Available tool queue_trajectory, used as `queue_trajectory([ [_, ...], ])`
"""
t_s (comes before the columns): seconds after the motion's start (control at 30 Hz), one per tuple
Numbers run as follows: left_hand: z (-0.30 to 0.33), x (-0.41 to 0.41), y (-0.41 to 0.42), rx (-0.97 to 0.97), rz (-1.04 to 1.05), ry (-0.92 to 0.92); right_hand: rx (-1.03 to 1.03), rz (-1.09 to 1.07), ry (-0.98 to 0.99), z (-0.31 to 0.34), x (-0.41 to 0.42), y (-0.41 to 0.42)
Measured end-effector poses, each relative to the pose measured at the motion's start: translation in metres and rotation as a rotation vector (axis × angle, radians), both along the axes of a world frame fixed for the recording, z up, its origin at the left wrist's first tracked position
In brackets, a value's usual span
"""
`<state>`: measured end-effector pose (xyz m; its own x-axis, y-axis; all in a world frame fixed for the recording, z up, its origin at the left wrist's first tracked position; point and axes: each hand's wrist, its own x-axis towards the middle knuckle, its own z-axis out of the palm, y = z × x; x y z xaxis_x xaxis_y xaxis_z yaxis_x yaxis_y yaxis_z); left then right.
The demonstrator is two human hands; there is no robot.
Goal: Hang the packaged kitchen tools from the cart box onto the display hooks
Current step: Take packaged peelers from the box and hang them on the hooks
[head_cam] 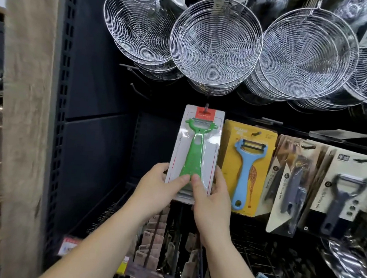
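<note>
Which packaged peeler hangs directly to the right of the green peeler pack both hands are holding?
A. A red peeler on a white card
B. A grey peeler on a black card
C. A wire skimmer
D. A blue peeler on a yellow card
D: beside the green peeler pack, gripped by the left hand and right hand, hangs the blue peeler on a yellow card.

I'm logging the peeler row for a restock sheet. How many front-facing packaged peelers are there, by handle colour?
Green peeler: 1, held by left hand and right hand
Light blue peeler: 1
Grey-blue peeler: 1
Total: 3
</note>
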<state>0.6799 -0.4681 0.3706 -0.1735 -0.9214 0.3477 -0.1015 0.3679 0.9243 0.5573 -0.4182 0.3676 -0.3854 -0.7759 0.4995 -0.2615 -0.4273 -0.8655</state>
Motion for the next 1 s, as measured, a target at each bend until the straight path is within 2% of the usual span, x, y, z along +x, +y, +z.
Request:
queue_trajectory([
  [0.23, -0.009, -0.003, -0.016, -0.006, 0.119, -0.130, 0.043, -0.069, 0.064, -0.004, 0.002, -0.040],
  [0.37, -0.019, -0.002, -0.023, 0.014, 0.092, -0.233, 0.109, -0.112, 0.092, -0.018, 0.003, -0.052],
  [0.5, -0.039, -0.001, -0.032, 0.069, 0.069, -0.331, 0.262, -0.192, 0.168, -0.049, 0.004, -0.056],
  [0.63, -0.068, 0.002, -0.040, 0.131, 0.024, -0.555, 0.473, -0.217, 0.212, -0.082, 0.006, -0.044],
  [0.8, -0.106, -0.009, -0.031, 0.036, -0.032, -0.869, 0.601, -0.265, 0.330, -0.126, 0.002, -0.017],
  [0.9, -0.127, -0.029, -0.014, -0.053, -0.136, -0.907, 0.665, -0.352, 0.442, -0.146, -0.013, 0.008],
  [1.0, -0.146, -0.057, 0.011, -0.129, -0.236, -0.966, 0.762, -0.442, 0.456, -0.163, -0.037, 0.043],
])
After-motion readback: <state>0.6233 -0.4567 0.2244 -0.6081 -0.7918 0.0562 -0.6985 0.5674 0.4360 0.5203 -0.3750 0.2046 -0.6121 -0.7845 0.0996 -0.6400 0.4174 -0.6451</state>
